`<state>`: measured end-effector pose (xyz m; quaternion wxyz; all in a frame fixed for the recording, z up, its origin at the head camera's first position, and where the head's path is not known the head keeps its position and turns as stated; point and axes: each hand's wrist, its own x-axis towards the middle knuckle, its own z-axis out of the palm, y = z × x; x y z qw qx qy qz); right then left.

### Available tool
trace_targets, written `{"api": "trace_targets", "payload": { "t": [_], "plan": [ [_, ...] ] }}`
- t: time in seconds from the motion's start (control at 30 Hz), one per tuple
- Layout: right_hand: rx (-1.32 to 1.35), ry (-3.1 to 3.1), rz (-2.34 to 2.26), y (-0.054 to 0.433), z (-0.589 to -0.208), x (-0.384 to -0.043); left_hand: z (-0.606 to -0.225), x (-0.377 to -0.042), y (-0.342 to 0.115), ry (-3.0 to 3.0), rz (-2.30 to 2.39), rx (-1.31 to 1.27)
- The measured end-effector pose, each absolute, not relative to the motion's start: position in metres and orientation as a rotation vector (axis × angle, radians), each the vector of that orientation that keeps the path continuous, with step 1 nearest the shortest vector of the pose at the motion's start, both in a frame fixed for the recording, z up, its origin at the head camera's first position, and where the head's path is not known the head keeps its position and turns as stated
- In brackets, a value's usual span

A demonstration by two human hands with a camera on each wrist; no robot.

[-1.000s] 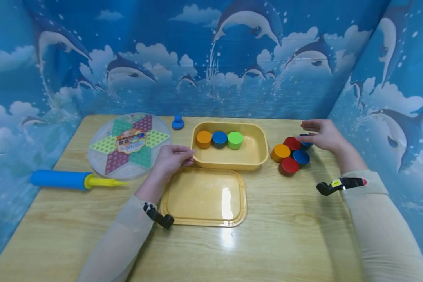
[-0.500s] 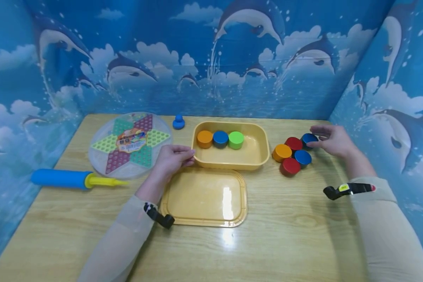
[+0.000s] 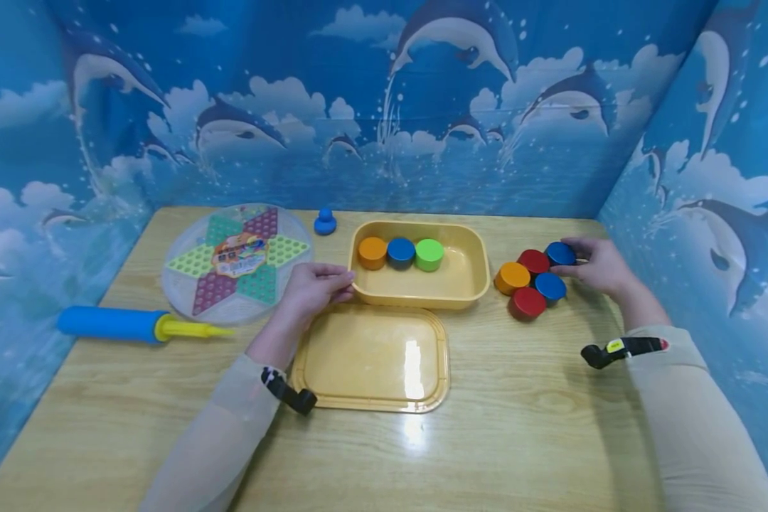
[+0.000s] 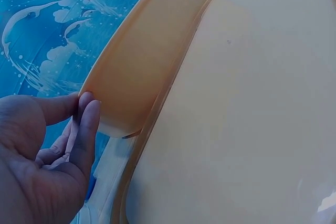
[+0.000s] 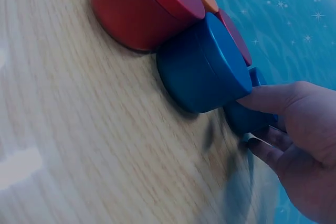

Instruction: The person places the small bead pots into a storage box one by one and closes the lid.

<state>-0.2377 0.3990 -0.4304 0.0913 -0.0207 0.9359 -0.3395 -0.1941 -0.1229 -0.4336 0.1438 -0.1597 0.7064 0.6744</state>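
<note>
My left hand (image 3: 313, 290) pinches the left rim of a yellow plastic box (image 3: 461, 281) between thumb and fingertips. Three round tins stand inside it in a row: orange (image 3: 372, 254), blue (image 3: 400, 252) and green (image 3: 429, 254). On the right, my right hand (image 3: 598, 264) has its thumb and fingers round the far blue tin (image 3: 560, 253), which still stands on the table. In the right wrist view the thumb partly covers that tin, beside the nearer blue tin (image 5: 202, 66). Two red tins (image 3: 527, 304) and an orange tin (image 3: 512, 278) complete the cluster.
A yellow lid (image 3: 371, 359) lies flat in front of the box. To the left are a round Chinese checkers board (image 3: 237, 263) and a blue pump (image 3: 112, 324) with a yellow nozzle. A small blue knobbed object (image 3: 325, 222) stands behind. Dolphin-print curtains (image 3: 384, 128) border the table.
My right hand drew back to the right, uncovering the far blue tin, then came left around it. That tin shifted very slightly. The left hand keeps its place on the box.
</note>
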Motion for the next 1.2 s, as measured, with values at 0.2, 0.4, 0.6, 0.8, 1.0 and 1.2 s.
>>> {"api": "trace_targets", "payload": {
  "t": [0.2,0.4,0.6,0.8,1.0,1.2],
  "plan": [
    [-0.028,2.786,-1.064,0.401,-0.425,-0.237,-0.433,-0.194,-0.123,2.039,1.944,-0.455],
    [-0.043,2.82,-1.075,0.396,-0.406,-0.233,-0.433,-0.194,-0.122,2.037,1.95,-0.464],
    [-0.093,2.838,-1.074,0.379,-0.387,-0.231,-0.434,-0.195,-0.122,2.031,1.95,-0.478],
    [-0.129,2.802,-1.1,0.355,-0.373,-0.229,-0.432,-0.194,-0.123,2.046,1.928,-0.467],
    [-0.215,2.754,-1.129,0.327,-0.363,-0.231,-0.432,-0.194,-0.122,2.047,1.924,-0.478],
    [-0.332,2.668,-1.195,0.298,-0.357,-0.238,-0.43,-0.192,-0.122,2.021,1.975,-0.448]
  ]
}}
